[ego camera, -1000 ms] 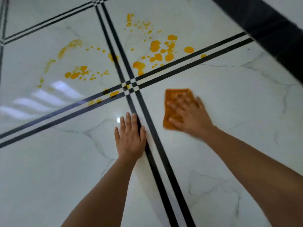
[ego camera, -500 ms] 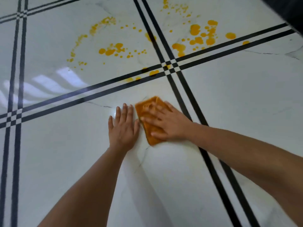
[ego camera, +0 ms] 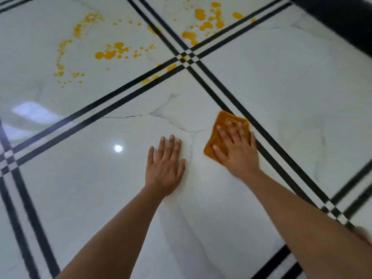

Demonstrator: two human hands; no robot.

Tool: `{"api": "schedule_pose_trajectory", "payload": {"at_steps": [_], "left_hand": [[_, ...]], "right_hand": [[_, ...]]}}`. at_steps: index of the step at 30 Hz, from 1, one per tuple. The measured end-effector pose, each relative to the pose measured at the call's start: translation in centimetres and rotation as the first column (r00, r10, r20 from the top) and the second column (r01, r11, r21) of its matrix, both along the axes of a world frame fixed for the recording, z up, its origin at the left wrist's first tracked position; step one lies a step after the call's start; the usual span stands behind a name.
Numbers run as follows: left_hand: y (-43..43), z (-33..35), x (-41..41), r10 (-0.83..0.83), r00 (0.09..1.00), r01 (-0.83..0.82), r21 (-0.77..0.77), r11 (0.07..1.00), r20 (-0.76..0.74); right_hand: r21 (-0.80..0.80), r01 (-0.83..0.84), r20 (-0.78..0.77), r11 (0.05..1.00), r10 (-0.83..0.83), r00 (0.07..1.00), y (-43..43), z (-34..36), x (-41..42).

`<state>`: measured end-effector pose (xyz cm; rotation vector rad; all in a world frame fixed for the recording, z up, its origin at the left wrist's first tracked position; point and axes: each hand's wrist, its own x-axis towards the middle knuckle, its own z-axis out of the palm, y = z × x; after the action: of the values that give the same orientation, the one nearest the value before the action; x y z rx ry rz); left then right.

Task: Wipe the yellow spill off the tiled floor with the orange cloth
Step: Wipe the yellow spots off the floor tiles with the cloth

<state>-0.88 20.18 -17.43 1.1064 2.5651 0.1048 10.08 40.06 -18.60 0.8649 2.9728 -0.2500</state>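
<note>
Tiled floor [ego camera: 281, 97] white, black double lines. Yellow spill [ego camera: 109, 54] spans 10–1 o'clock, well apart from hands. Left hand [ego camera: 165, 170] flat, fingers together. Right hand [ego camera: 239, 152] at its 2 o'clock, fingers spread, pressing orange cloth [ego camera: 223, 121] onto tile.

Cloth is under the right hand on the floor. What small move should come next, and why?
Probably slide the cloth forward and left onto the nearest yellow drops. The right hand presses it flat on bare floor, short of the spill, which looks untouched, while the left hand braces flat beside it.
</note>
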Motion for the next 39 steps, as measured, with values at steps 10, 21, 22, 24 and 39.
{"api": "schedule_pose_trajectory", "payload": {"at_steps": [10, 21, 22, 24, 39], "left_hand": [[7.9, -0.3, 5.4, -0.121, 0.992, 0.118, 0.081, 0.99, 0.032], [13.0, 7.2, 9.0, 0.012, 0.993, -0.016, 0.034, 0.999, 0.114], [13.5, 8.8, 9.5, 0.027, 0.992, -0.033, 0.041, 0.999, 0.127], [14.4, 12.9, 10.5, 0.068, 0.983, -0.08, 0.062, 0.995, 0.173], [7.3, 61.8, 11.2, 0.395, 0.829, -0.509, 0.242, 0.826, 0.396]], "right_hand": [[-0.042, 0.209, 0.02, 0.977, -0.209, 0.978, 5.3, 0.0, 6.8], [-0.598, 0.588, -0.075, 0.545, -0.768, 0.636, 5.6, 9.5, 7.8], [-0.691, 0.554, -0.059, 0.465, -0.8, 0.597, 5.9, 11.3, 8.3], [-0.826, 0.457, -0.025, 0.331, -0.831, 0.556, 6.2, 15.9, 9.3], [-0.954, 0.269, 0.095, 0.134, -0.713, 0.695, -0.6, 65.0, 5.6]]}}
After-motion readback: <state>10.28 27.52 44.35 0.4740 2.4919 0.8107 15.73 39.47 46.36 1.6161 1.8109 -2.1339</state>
